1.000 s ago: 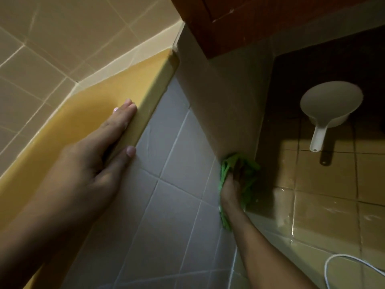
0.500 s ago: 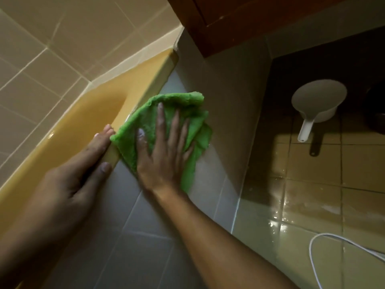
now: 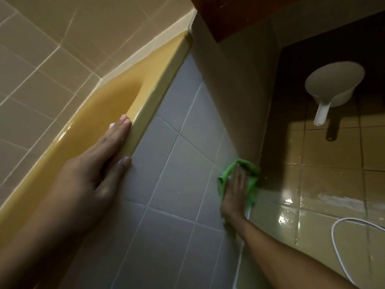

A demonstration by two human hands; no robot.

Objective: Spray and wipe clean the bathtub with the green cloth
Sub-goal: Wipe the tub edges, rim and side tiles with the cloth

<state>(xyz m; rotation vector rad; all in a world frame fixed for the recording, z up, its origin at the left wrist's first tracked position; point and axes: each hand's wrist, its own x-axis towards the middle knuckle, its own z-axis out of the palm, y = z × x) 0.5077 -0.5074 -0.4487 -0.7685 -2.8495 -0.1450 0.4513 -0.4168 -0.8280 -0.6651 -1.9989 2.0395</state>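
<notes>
The yellow bathtub (image 3: 108, 105) runs along the tiled wall at the left, and its rim (image 3: 158, 84) tops a grey tiled side panel (image 3: 166, 184). My left hand (image 3: 100, 163) rests flat on the rim, fingers straight, thumb on the grey tiles. Low on the panel, near the floor and the corner of a beige wall, my right hand (image 3: 235, 192) presses the green cloth (image 3: 250, 174) flat against the tiles with straight fingers. The cloth bunches around and under the hand. No spray bottle is in view.
A white plastic dipper (image 3: 333, 84) lies on the wet beige floor tiles (image 3: 323, 195) at the right. A white cord (image 3: 341, 247) curls across the floor at the lower right. A dark wooden cabinet (image 3: 229, 13) hangs above the beige wall (image 3: 233, 90).
My right hand has swept the cloth from the top of the grey panel beside the rim down to its foot near the floor. My left hand stays on the rim.
</notes>
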